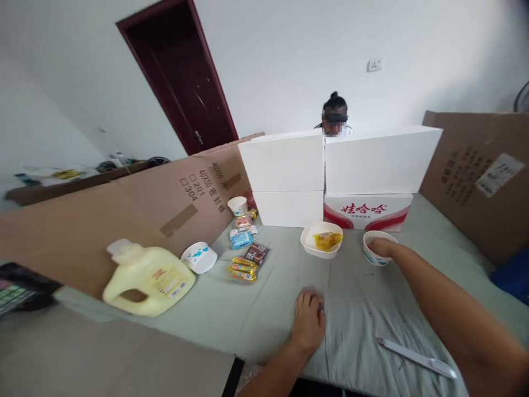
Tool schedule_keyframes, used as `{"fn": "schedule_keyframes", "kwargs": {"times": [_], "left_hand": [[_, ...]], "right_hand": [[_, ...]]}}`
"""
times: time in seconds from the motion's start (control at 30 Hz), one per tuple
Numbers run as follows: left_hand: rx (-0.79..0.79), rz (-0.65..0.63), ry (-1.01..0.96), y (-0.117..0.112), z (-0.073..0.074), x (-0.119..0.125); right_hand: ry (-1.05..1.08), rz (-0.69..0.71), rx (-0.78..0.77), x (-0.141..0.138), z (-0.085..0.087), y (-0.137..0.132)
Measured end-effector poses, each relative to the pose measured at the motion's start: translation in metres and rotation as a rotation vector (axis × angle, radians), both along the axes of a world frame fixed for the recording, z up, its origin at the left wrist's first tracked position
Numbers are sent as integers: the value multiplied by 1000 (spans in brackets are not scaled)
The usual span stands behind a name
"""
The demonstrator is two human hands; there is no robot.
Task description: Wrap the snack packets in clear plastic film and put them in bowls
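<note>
My left hand [308,320] rests knuckles-up on the pale green cloth [363,309], fingers curled under; whether anything is in them is hidden. My right hand [382,247] reaches forward to a small paper cup [374,255], its fingers dipping inside the rim, so the fingertips are hidden. Left of that cup stands a white bowl [321,242] with a yellow snack packet [327,240] in it.
A yellow jug [149,281] lies on its side at left, beside a tipped paper cup [199,257]. Several snack packets [248,259] and another cup [237,205] lie near a cardboard wall [124,215]. White boxes [330,171] stand behind; a person sits beyond them. A flat white strip [415,358] lies near me.
</note>
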State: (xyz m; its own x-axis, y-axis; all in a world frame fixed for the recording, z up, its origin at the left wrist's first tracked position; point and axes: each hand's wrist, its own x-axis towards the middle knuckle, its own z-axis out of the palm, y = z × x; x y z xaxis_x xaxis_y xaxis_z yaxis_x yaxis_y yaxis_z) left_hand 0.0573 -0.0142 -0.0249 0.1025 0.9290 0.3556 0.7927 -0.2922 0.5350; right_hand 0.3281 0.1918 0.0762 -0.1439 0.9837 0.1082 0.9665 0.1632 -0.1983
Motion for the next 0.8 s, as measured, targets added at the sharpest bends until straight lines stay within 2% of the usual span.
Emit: {"fn": "schedule_keyframes", "kwargs": {"times": [0.1,0.17,0.27,0.33,0.37,0.47,0.57,0.67,0.8], "left_hand": [[6,-11,-57,1,-6,0],[45,-8,-121,4,-11,-8],[150,52,-140,18,-10,-46],[206,145,-42,32,3,-89],[211,186,23,39,12,-113],[32,247,275,58,42,-182],[-262,270,487,67,64,-226],[-338,287,542,68,70,-236],[-295,236,554,60,68,-208]], "right_hand": [[-4,-15,-49,-10,7,-17],[8,4,-25,-15,8,-42],[62,155,-26,-13,-7,-97],[179,379,-50,0,-26,-136],[213,423,-71,8,-38,-155],[283,362,-56,37,-75,-196],[340,292,26,56,-106,-217],[343,285,92,59,-124,-229],[317,267,159,51,-131,-240]]}}
